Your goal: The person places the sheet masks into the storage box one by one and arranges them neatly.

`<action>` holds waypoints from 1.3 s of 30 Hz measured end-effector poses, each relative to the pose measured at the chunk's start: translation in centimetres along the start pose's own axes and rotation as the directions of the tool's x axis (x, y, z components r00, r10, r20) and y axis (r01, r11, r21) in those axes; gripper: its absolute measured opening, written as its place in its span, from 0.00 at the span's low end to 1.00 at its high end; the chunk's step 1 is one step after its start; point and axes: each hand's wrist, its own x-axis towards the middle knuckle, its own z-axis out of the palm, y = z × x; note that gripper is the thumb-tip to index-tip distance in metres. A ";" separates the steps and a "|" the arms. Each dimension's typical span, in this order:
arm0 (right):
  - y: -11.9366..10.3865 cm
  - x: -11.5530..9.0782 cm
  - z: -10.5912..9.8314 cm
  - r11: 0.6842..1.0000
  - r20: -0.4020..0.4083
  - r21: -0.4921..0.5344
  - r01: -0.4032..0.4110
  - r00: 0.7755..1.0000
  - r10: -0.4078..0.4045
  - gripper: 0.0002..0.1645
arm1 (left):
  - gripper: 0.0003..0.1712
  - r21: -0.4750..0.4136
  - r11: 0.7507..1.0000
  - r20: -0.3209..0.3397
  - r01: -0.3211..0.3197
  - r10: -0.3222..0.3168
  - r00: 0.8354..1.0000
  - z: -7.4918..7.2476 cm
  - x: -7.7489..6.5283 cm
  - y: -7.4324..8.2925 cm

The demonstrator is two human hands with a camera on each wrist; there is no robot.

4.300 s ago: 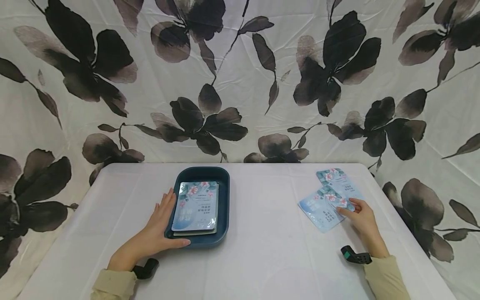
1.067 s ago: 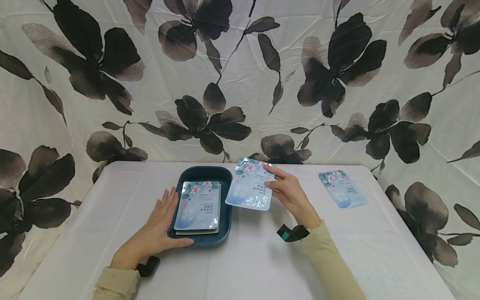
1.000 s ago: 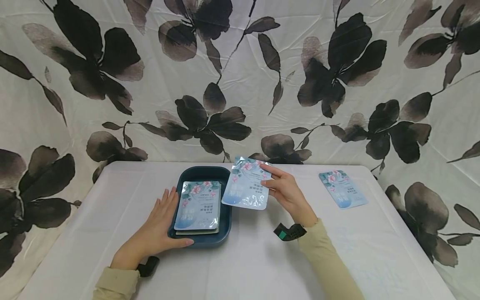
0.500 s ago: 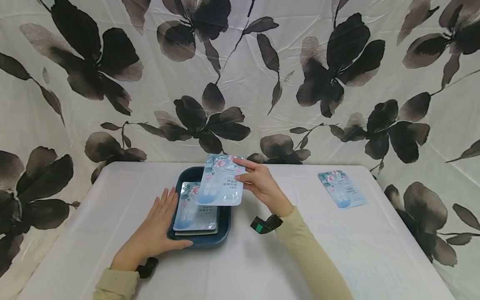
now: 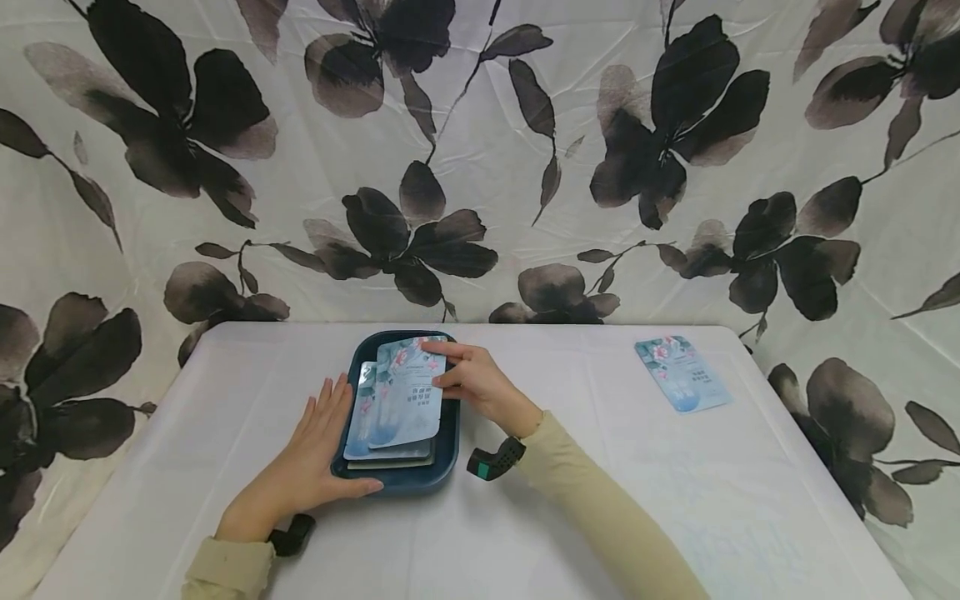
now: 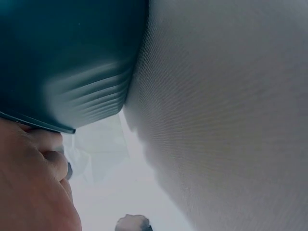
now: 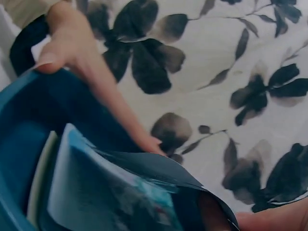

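Note:
My right hand (image 5: 480, 383) pinches the right edge of a light blue sheet mask packet (image 5: 405, 408) with pink flowers. That packet lies slightly tilted over a stack of similar packets (image 5: 360, 425) inside the dark teal tray (image 5: 448, 467). In the right wrist view the held packet (image 7: 144, 166) bends near my fingers. My left hand (image 5: 303, 467) rests along the tray's left side, fingers straight and thumb at the front rim. The left wrist view shows the tray's ribbed outer wall (image 6: 91, 91) close up. Whether the held packet touches the stack is hard to tell.
One more blue packet (image 5: 682, 373) lies flat at the right back of the white-covered table (image 5: 570, 467). Behind the table hangs a white cloth (image 5: 540, 250) with dark flowers. Each wrist wears a small black camera (image 5: 495, 458).
My right hand has picked up a packet from the right side, carried it left and lowered it into the tray over the stack. The left hand has stayed against the tray.

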 end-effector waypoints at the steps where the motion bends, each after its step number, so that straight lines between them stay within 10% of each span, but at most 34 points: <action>1: 0.3 0.1 0.2 1.000 -0.002 -0.017 -0.008 1.000 0.008 0.34 | 0.80 0.002 1.000 0.002 0.002 -0.002 1.000 0.0 0.0 0.0; 39: 1.8 -0.1 2.0 0.993 0.045 -0.106 0.053 0.998 -0.049 0.30 | 0.80 -0.038 0.999 0.011 0.018 -0.017 1.000 0.1 0.1 -0.2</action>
